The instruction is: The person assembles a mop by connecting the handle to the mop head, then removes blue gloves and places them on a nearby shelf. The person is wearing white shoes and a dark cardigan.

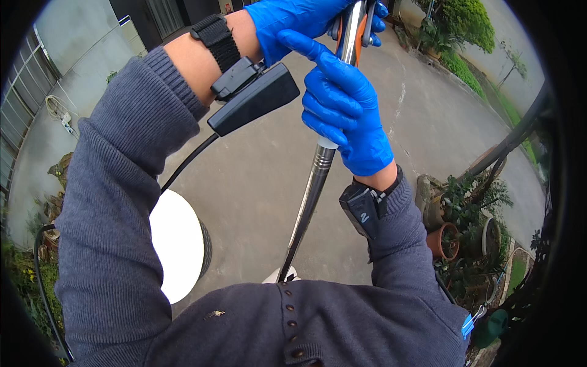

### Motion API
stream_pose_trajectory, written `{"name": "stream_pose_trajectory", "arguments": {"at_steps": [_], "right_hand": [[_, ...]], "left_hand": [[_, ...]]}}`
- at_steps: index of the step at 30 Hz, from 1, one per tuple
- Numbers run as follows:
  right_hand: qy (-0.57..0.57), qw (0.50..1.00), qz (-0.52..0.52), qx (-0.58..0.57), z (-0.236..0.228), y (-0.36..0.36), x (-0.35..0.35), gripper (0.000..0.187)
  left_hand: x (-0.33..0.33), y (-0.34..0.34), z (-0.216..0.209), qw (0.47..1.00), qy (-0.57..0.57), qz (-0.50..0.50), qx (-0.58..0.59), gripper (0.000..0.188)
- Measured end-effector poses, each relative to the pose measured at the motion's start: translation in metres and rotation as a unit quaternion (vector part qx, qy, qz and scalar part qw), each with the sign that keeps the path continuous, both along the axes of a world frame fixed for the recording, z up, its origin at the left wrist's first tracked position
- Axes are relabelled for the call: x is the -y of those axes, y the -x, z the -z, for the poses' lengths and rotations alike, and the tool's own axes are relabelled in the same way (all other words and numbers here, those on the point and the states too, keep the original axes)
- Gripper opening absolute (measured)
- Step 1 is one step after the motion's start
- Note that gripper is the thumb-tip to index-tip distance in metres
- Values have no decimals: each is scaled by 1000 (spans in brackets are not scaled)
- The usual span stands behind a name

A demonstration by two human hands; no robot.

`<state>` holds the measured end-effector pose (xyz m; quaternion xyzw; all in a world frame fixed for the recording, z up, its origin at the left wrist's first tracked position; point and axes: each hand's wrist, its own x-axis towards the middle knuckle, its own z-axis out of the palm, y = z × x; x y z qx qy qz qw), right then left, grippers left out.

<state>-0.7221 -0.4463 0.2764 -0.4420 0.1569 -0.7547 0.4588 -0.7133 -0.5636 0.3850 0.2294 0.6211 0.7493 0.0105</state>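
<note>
A shiny metal pole (312, 192) runs at a slant from the top of the view down toward my body, with a white collar and ringed joint partway along it. My right hand (345, 104), in a blue glove, wraps round it at mid-length, its index finger stretched toward the upper left. Higher up, my left hand (299, 18), gloved in blue too, reaches across; its fingertips show on the pole's far side, so it grips there. Orange and grey metal parts (361, 37) sit on the pole beside those fingers. The pole's top end lies outside the view.
A round white surface (175, 248) stands low at the left, a dark tyre-like edge beside it. Potted plants (443, 241) line the right side. A black box (254, 101) with a cable hangs at my left wrist. Concrete paving (244, 183) lies below.
</note>
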Motion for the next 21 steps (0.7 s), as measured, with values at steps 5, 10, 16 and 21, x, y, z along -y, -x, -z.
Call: {"name": "stream_pose_trajectory", "arguments": {"at_steps": [5,10,16,21], "right_hand": [[-95,957,267,-68,-2,-18,3,40],[-147,881,448,-43,2,-31,14,27],[-108,951,276,-88,-14,-15,4,41],[103,982,-92,-131,-19,-4,18,72]], "left_hand": [[12,9,9,999,26,17,-39,19],[15,15,14,997,43,-27,-49,17],[9,-3,-7,995,26,32,-90,18],[8,-21,-19,996,36,56,-51,19]]}}
